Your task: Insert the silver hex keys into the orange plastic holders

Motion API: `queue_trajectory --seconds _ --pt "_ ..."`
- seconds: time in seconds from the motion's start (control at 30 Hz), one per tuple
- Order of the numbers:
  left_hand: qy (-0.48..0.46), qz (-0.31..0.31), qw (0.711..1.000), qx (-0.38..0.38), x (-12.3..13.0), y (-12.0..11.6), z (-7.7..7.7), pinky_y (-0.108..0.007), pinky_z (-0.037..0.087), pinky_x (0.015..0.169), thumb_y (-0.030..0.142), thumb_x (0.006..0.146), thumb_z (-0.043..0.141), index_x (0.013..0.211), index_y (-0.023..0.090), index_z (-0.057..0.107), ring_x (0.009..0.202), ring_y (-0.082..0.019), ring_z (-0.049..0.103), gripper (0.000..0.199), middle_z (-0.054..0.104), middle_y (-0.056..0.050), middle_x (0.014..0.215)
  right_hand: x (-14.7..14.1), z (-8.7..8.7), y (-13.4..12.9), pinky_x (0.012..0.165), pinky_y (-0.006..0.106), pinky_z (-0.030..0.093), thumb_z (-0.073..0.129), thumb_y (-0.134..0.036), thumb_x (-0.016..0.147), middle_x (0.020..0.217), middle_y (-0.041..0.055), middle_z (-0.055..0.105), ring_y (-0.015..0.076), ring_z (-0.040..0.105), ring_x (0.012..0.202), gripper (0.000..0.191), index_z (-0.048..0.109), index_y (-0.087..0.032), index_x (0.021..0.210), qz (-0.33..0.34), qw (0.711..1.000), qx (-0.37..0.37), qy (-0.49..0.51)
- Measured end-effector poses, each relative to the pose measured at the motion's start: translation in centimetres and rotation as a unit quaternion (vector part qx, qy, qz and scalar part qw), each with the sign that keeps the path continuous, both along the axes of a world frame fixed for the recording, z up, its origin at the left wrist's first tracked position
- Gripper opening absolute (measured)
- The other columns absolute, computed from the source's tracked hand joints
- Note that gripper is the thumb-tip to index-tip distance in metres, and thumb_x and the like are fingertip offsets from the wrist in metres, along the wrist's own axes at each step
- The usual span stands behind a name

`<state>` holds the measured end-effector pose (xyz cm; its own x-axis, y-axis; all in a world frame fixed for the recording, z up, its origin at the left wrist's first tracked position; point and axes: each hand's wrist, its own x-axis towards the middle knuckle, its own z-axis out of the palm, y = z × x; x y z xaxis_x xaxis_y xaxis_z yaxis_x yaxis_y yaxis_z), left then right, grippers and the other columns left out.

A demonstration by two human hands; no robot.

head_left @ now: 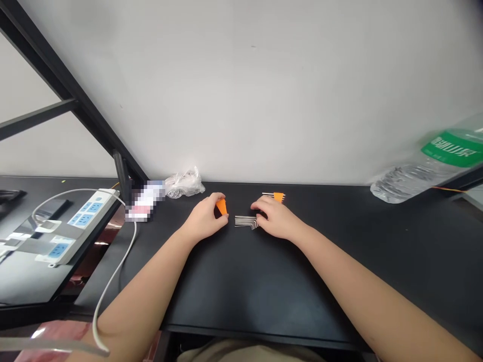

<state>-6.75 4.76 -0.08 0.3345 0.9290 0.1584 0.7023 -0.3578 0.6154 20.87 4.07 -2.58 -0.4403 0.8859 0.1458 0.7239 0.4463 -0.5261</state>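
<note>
My left hand (204, 217) grips a small orange plastic wedge (222, 206) between thumb and fingers. Several loose steel hex keys (245, 221) lie side by side between my hands on the black tabletop (287, 296). My right hand (274, 218) lies just beyond them, its fingertips at their bent ends. Whether those fingers grip the keys is hidden. Behind my right hand, a second orange piece (278, 197) sits on a few more steel keys (267, 194), apart from my left hand.
A clear water bottle (426, 168) with a green label is at the far right. A plastic bag (184, 183) and a pixelated object (145, 201) lie at the back left. A white cable (134, 236) runs from a blue-socketed power strip (90, 213) on the lower left surface.
</note>
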Motion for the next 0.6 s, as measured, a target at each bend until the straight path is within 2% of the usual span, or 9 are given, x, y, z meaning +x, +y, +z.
queue_trajectory --seconds 0.17,0.27,0.37,0.5,0.6 --pt "0.03 -0.015 0.999 0.001 0.6 -0.3 -0.3 -0.045 0.055 0.099 0.03 0.083 0.068 0.137 0.023 0.056 0.11 -0.028 0.069 0.056 0.071 -0.009 0.119 0.6 -0.3 0.6 0.076 0.032 0.05 0.059 -0.018 0.089 0.11 0.0064 0.064 0.0186 0.061 0.087 0.015 0.067 -0.022 0.102 0.015 1.0 -0.007 -0.019" --pt "0.008 -0.019 1.0 -0.007 1.0 -0.5 -0.5 -0.044 0.056 0.1 0.029 0.083 0.068 0.136 0.024 0.055 0.112 -0.027 0.069 0.055 0.071 -0.008 0.123 0.5 -0.3 0.7 0.068 0.03 0.044 0.06 -0.015 0.084 0.1 0.0055 0.064 0.0177 0.059 0.078 0.008 0.061 -0.021 0.087 -0.046 0.996 -0.011 -0.072" --pt "-0.026 -0.016 0.999 -0.018 1.3 -0.6 -0.8 -0.043 0.055 0.104 0.028 0.082 0.068 0.135 0.026 0.054 0.118 -0.027 0.068 0.055 0.071 -0.007 0.128 0.7 -0.2 0.8 0.06 0.029 0.038 0.062 -0.014 0.078 0.087 0.003 0.064 0.0172 0.056 0.07 0.011 0.054 -0.022 0.079 -0.096 0.99 -0.039 -0.098" --pt "-0.046 -0.015 0.998 -0.03 1.5 -0.8 -0.9 -0.043 0.055 0.104 0.028 0.082 0.068 0.135 0.027 0.053 0.118 -0.026 0.069 0.055 0.072 -0.006 0.127 1.0 0.0 0.9 0.06 0.028 0.038 0.058 -0.015 0.083 0.076 -0.0009 0.063 0.0162 0.055 0.066 0.008 0.056 -0.023 0.084 -0.067 0.996 -0.05 -0.003" --pt "-0.05 -0.016 0.998 -0.031 1.5 -0.8 -0.7 -0.042 0.055 0.102 0.029 0.082 0.069 0.134 0.027 0.054 0.115 -0.026 0.07 0.054 0.073 -0.005 0.125 0.5 0.3 0.8 0.065 0.029 0.043 0.055 -0.023 0.093 0.078 -0.0004 0.063 0.016 0.055 0.067 0.008 0.062 -0.023 0.089 -0.038 0.995 -0.005 0.097"
